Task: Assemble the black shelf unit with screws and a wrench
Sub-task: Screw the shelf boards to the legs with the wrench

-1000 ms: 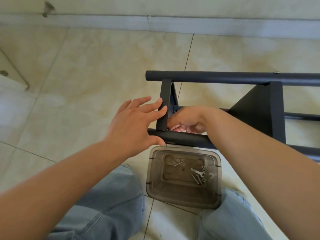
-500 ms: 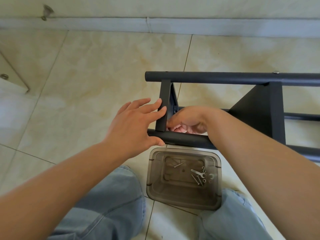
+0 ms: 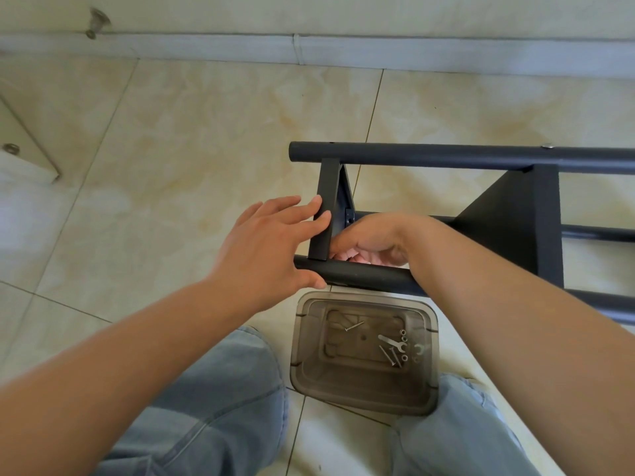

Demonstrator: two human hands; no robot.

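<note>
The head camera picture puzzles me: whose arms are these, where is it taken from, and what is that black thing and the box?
No machine here: a person wears a camera on the head, looking down at their own arms and jeans-clad knees. The black shelf frame lies on its side on the tiled floor. The left hand steadies its short upright bar with straight fingers. The right hand reaches inside the frame, fingers curled; what it holds is hidden. The clear plastic box near the knees holds screws, nuts and a small wrench.
</note>
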